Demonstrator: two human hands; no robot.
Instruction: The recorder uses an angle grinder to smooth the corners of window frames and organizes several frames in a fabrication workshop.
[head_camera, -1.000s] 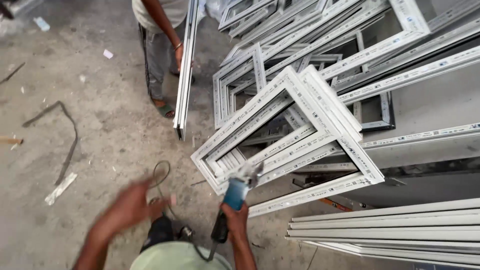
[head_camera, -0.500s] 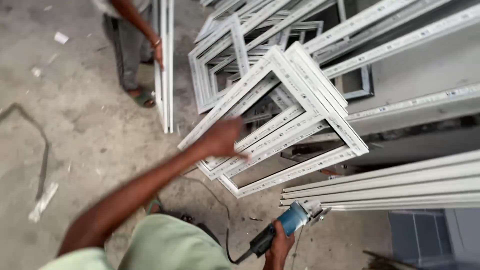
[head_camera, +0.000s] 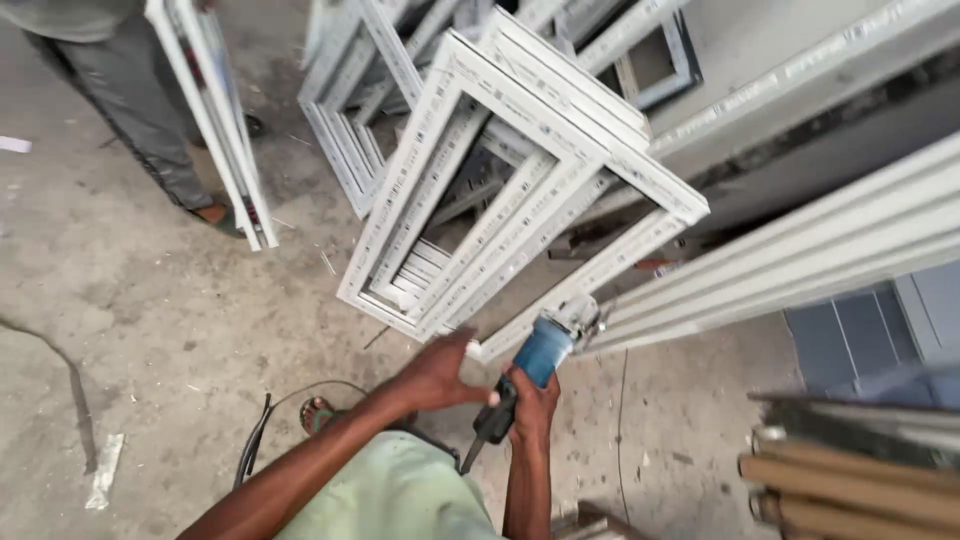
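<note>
Close below the stack of white window frames (head_camera: 520, 170), the right hand (head_camera: 532, 402) is clamped around the blue grinder (head_camera: 535, 362), whose head sits just beside the stack's lowest corner. The left hand (head_camera: 440, 372), fingers curled, touches that same corner; whether it grips it cannot be told. A black cord (head_camera: 262, 440) lies on the concrete floor (head_camera: 150, 330) left of the stack. Right of the stack run long white bars (head_camera: 800, 250). Beyond the stack's left side, another person's leg (head_camera: 150, 120) stands beside an upright frame (head_camera: 215, 120).
</note>
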